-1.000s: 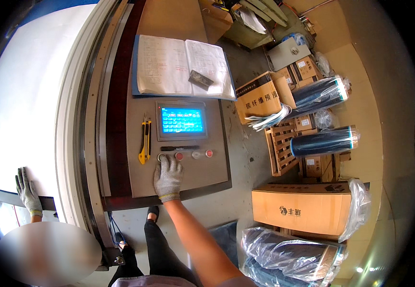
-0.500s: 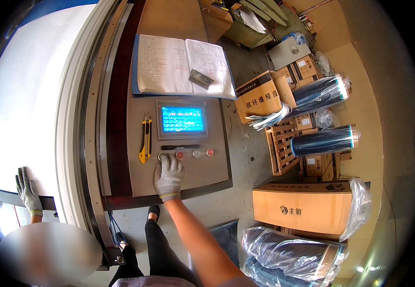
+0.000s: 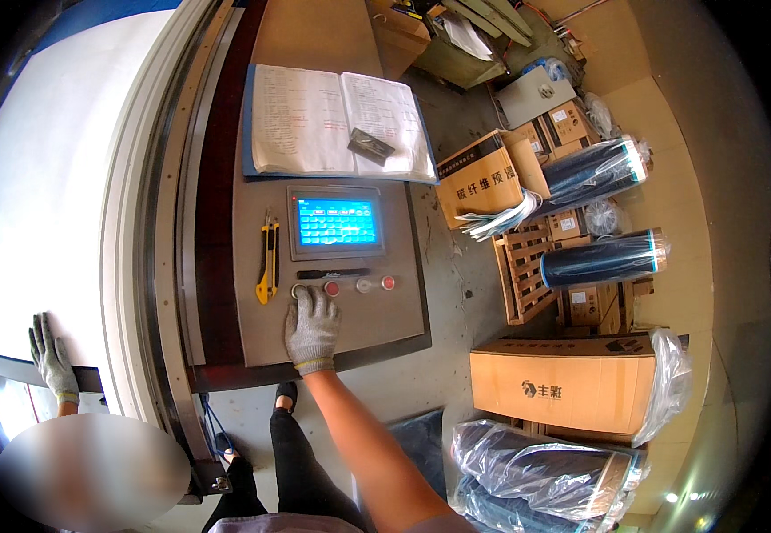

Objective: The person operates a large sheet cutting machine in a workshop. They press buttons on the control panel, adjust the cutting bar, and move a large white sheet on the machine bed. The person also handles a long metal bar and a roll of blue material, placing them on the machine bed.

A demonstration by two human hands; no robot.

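Note:
My right hand [image 3: 313, 330], in a grey knitted glove, rests palm down on the grey control panel [image 3: 359, 324]. Its fingers stretch forward, and a fingertip touches or covers part of the leftmost round button [image 3: 298, 290]. Beside that, a red button [image 3: 331, 289] sits just past the fingertips. A black marker [image 3: 333, 274] lies between the buttons and the lit blue touchscreen [image 3: 337, 221]. To the left is a yellow utility knife [image 3: 267, 264]. At far left my left hand [image 3: 52, 362], in a glove with dark fingers, lies flat on the white sheet [image 3: 43, 204] near its front edge; a blurred patch hides its forearm.
An open binder of papers [image 3: 301, 120] lies beyond the screen with a dark block [image 3: 371, 145] on it. A long machine rail [image 3: 150, 222] divides sheet and panel. At right stand cardboard boxes [image 3: 563, 382], a wooden pallet [image 3: 522, 275] and plastic-wrapped dark rolls [image 3: 603, 259].

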